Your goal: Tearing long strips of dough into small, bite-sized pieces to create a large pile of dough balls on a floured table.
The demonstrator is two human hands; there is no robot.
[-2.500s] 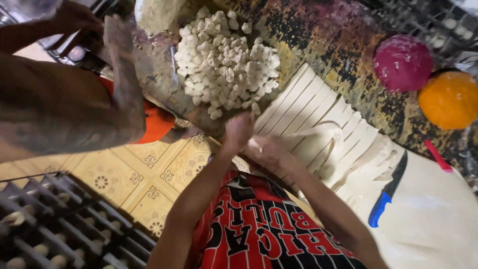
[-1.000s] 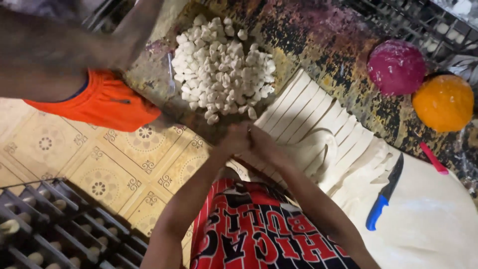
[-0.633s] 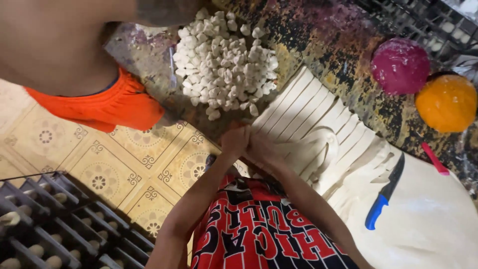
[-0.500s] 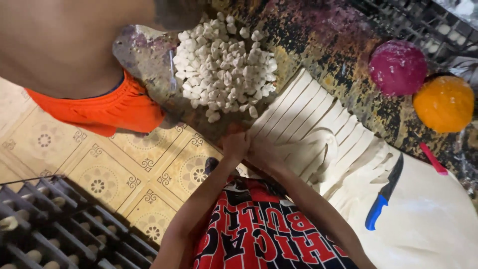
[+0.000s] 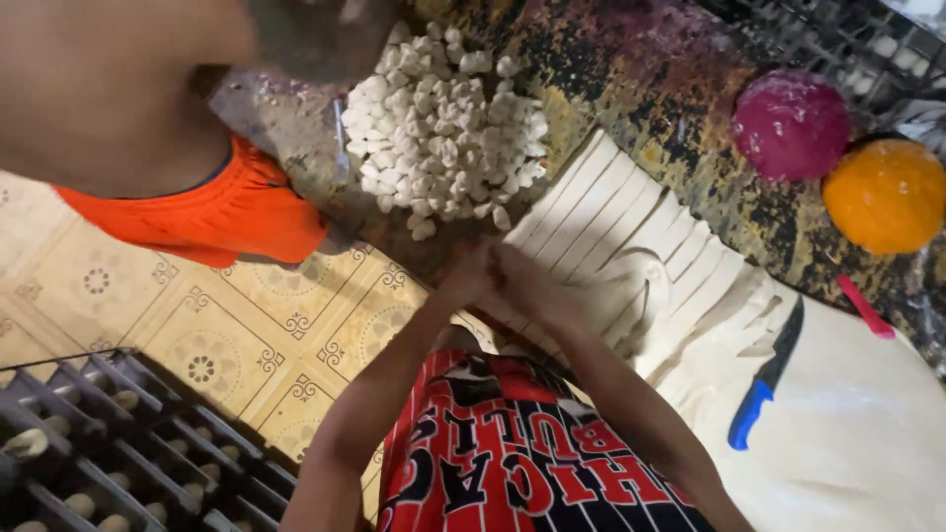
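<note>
Dough strips, pale and cut side by side from a broad white dough sheet, lie across the middle of the dark, mottled tabletop, their near ends reaching its near edge; the left hand and the right hand meet just at that edge, pressed close together over the end of the strips, fingers drawn in narrow; whatever small piece sits between them is hidden, so I cannot tell what they hold or whether they grip anything at all; a pile of small white dough pieces is heaped just beyond the hands, toward the far edge of the tabletop, near the strips but apart from them; a knife with a blue handle and dark blade rests on the dough sheet to the right, well apart from the hands; further right, near the far right corner, a magenta dough ball and an orange dough ball sit just beside each other; a thin pink stick-like object lies at the sheet's right side; another person in orange shorts stands at the left end of the tabletop, over a patterned tile floor; a dark rack holding small pale lumps fills the lower left.
</note>
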